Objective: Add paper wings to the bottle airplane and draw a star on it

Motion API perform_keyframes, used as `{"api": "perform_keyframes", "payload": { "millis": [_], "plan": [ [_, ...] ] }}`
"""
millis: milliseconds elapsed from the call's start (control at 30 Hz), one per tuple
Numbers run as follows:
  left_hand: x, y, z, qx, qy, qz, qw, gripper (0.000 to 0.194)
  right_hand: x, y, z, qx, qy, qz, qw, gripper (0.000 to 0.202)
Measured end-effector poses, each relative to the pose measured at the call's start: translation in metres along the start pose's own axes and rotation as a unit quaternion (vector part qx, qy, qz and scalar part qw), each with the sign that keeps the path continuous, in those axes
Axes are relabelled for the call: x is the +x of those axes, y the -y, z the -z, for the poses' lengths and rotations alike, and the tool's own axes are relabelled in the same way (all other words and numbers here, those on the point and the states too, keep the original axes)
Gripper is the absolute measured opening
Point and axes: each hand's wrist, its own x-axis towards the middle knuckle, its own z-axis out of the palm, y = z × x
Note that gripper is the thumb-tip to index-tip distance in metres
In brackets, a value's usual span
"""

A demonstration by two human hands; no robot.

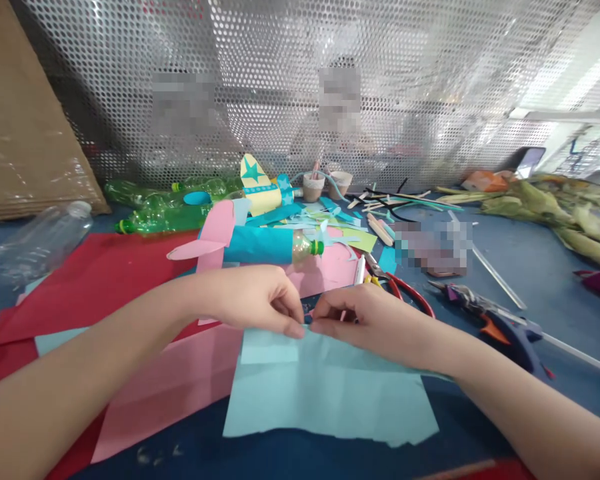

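A sheet of light blue paper [330, 400] with a ragged near edge lies in front of me on the dark blue table. My left hand [265, 297] pinches its far edge, thumb and fingers closed. Close beside it, my right hand [360, 317] is also closed on the far edge, fingertips almost meeting the left ones. A smaller light blue piece [270, 347] lies on the sheet below my left fingers. Just beyond my hands rests a bottle airplane [260, 245] with a blue paper wrap, pink paper parts and a green cap.
Red paper [115, 280] and pink paper [180, 380] spread at left, near a clear bottle [45, 240] and green bottles [170, 213]. Red-handled scissors [405, 290] and a glue gun [495, 327] lie at right. Behind stands a yellow bottle plane [265, 197] among paper scraps.
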Motion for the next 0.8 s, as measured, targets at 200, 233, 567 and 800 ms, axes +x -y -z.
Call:
{"api": "perform_keyframes", "payload": {
  "millis": [200, 233, 567, 800],
  "plan": [
    [-0.003, 0.01, 0.012, -0.029, -0.004, 0.011, 1.0, 0.017, 0.001, -0.005, 0.016, -0.019, 0.024, -0.029, 0.999, 0.023],
    [-0.006, 0.011, 0.016, -0.031, -0.01, 0.018, 0.999, 0.017, 0.001, -0.006, 0.02, -0.02, 0.022, -0.032, 0.999, 0.023],
    [-0.034, 0.018, 0.047, -0.079, -0.116, 0.1, 0.985, 0.015, -0.005, -0.013, 0.053, 0.011, -0.014, -0.029, 0.999, 0.027],
    [-0.037, 0.021, 0.052, -0.071, -0.113, 0.097, 0.986, 0.016, -0.008, -0.021, 0.067, 0.013, -0.074, -0.031, 0.997, 0.026]
  ]
}}
